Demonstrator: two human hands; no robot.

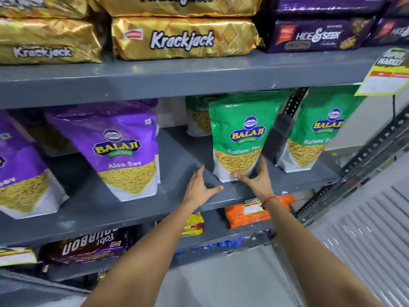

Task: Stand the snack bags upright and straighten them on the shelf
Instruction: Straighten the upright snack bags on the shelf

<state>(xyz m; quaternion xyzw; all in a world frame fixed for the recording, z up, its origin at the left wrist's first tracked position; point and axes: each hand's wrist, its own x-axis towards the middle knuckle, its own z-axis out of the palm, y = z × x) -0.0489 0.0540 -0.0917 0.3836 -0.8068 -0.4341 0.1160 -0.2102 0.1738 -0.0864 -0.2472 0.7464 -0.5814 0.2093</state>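
Observation:
A green Ratlami Sev bag (pixel 240 134) stands upright on the grey middle shelf (pixel 177 196). My right hand (pixel 257 179) is at its base, fingers spread and touching the bag's lower right corner. My left hand (pixel 199 187) hovers open just left of the bag, apart from it. Another green bag (pixel 314 134) stands to the right, and a third (pixel 198 117) sits behind, partly hidden. A purple Aloo Sev bag (pixel 124 147) stands at the left, leaning back, with another purple bag (pixel 20 169) at the far left edge.
Gold Krackjack packs (pixel 181 38) and purple Hide & Seek packs (pixel 316 35) fill the shelf above. Orange (pixel 250 212) and Bourbon (pixel 88 244) packs lie on the shelf below. A slotted metal upright (pixel 363 151) and a yellow price tag (pixel 385 74) are at the right.

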